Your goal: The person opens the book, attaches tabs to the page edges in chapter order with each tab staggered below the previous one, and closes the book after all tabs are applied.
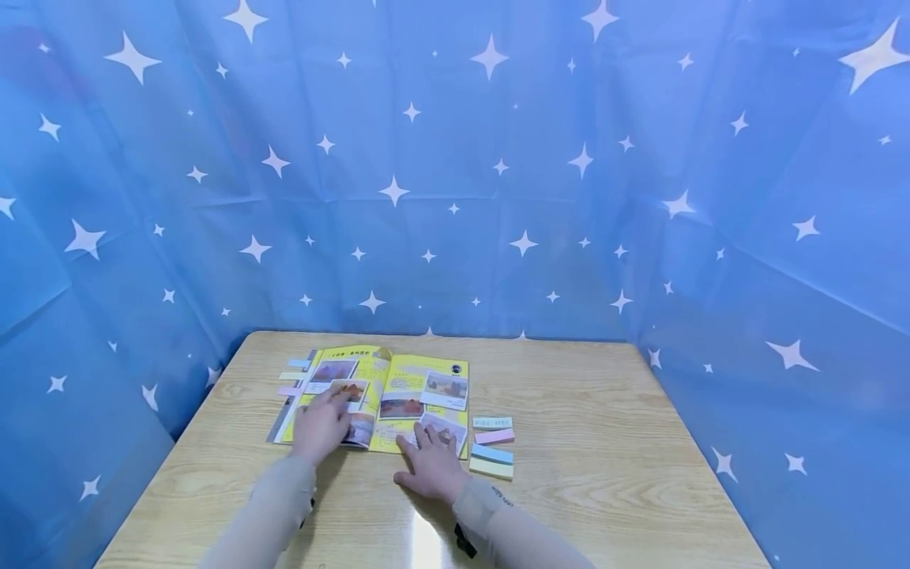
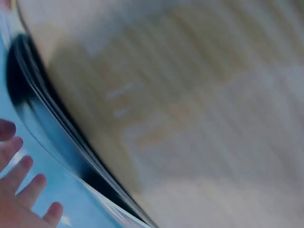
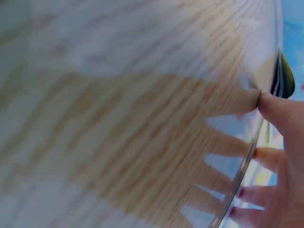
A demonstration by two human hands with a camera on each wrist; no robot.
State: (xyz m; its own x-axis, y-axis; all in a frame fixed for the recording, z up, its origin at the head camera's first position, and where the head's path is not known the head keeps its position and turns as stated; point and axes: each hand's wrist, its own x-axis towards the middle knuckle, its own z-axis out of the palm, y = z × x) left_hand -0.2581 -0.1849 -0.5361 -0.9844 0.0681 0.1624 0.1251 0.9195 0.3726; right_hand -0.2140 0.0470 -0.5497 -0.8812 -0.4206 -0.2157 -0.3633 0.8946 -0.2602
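Observation:
An open magazine with yellow pages and printed pictures lies on the wooden table. Over the lower part of its left page is my left hand, fingers reaching toward a picture in the middle. My right hand rests at the lower edge of the right page with its fingers spread. Spread fingers of the left hand show in the left wrist view. In the right wrist view, the right hand has its thumb on the table. Neither hand grips anything visible.
Blue, cream and pink index tabs stick out from the magazine's left edge. Right of the magazine lie several pads of sticky strips in pale green, pink, blue and yellow. A blue curtain with white stars surrounds the table.

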